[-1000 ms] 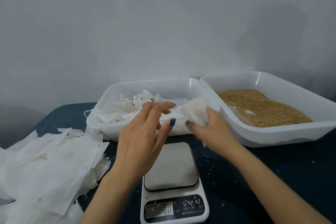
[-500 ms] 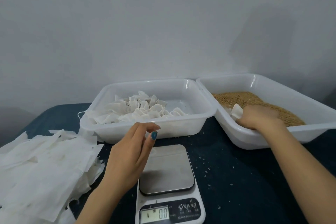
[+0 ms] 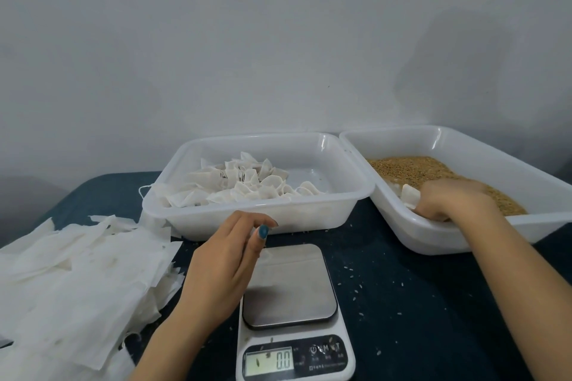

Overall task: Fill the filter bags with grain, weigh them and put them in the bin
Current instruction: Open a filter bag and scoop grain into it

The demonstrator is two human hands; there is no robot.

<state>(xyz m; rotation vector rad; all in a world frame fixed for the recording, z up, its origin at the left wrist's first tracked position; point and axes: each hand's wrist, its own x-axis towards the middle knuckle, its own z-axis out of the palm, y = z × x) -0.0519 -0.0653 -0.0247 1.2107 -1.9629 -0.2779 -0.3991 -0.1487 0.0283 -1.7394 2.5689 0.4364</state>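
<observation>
My right hand (image 3: 450,199) is down in the right white tray (image 3: 507,145), in the brown grain (image 3: 411,170), gripping a white filter bag (image 3: 410,195) whose top sticks out by the thumb. My left hand (image 3: 230,254) hovers over the left edge of the scale (image 3: 291,309), fingers loosely curled and holding nothing. The scale's steel plate is bare and the display reads 0.0. The left white bin (image 3: 337,204) holds several filled bags (image 3: 244,185).
A heap of flat white filter bags (image 3: 71,281) lies on the dark blue table (image 3: 418,303) at the left. Loose grains are scattered on the cloth around the scale. A plain grey wall stands right behind both trays.
My right hand carried the filter bag from above the bin to the right and pushed it into the grain. My left hand dropped lower toward the scale.
</observation>
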